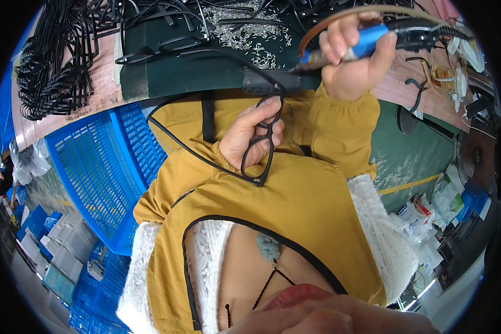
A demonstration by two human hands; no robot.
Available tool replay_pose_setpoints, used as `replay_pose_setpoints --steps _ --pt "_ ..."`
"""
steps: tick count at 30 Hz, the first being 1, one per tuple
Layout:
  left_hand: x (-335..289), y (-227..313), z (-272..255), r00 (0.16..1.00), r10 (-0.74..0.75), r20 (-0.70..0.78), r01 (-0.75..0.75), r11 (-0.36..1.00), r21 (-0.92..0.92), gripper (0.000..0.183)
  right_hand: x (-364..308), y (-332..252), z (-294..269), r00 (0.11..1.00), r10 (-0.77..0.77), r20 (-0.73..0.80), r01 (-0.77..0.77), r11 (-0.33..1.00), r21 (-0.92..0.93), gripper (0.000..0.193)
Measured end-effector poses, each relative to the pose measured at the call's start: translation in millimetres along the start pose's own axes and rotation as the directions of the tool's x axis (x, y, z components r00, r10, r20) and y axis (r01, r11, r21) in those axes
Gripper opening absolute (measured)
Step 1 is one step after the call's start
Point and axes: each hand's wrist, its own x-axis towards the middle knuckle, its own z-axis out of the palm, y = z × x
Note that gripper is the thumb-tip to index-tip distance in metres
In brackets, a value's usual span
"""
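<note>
My left hand (pixel 242 136) is closed around the rims of a black eyeglass frame (pixel 271 147), held in front of my yellow apron. One temple arm stretches out to the left and another reaches up over the bench edge. In my right hand (pixel 348 78) is an electric screwdriver (pixel 368 41) with a blue grip, its tip pointing left and down. That tip is apart from the frame, near a small dark block (pixel 273 81) at the edge of the dark green mat (pixel 172 78). Small metal screws (pixel 250 33) lie scattered on the mat beyond.
A thick bundle of black eyeglass frames (pixel 55 72) lies at the bench's left, with more loose ones along the back. Pliers (pixel 416 89) rest at the right. Below the bench on the left stands a blue plastic basket (pixel 97 178). A cable trails from the screwdriver.
</note>
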Motion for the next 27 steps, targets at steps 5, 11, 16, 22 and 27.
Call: replay_pose_setpoints --steps 5,11,16,22,27 --pt "7 0 -2 0.996 0.021 0.091 -0.014 0.997 -0.082 0.022 -46 12 12 0.998 -0.036 -0.057 0.024 0.981 -0.194 0.051" --pt "8 -1 -9 0.995 -0.006 0.097 0.011 0.999 -0.045 0.023 -41 19 23 0.999 -0.032 -0.025 0.027 0.983 -0.181 0.042" --pt "14 2 -18 0.976 -0.028 0.218 0.038 0.998 -0.04 0.023 -39 25 19 1.0 0.003 -0.02 -0.006 0.988 -0.156 0.035" --pt "6 2 -4 0.995 0.012 0.101 -0.013 1.0 0.006 0.027 -29 16 9 1.0 0.019 -0.005 -0.019 0.998 -0.057 0.037" --pt "-19 28 16 0.923 0.329 0.199 -0.372 0.896 0.242 0.044 -5 -8 15 0.972 -0.156 -0.173 0.139 0.985 -0.105 0.041"
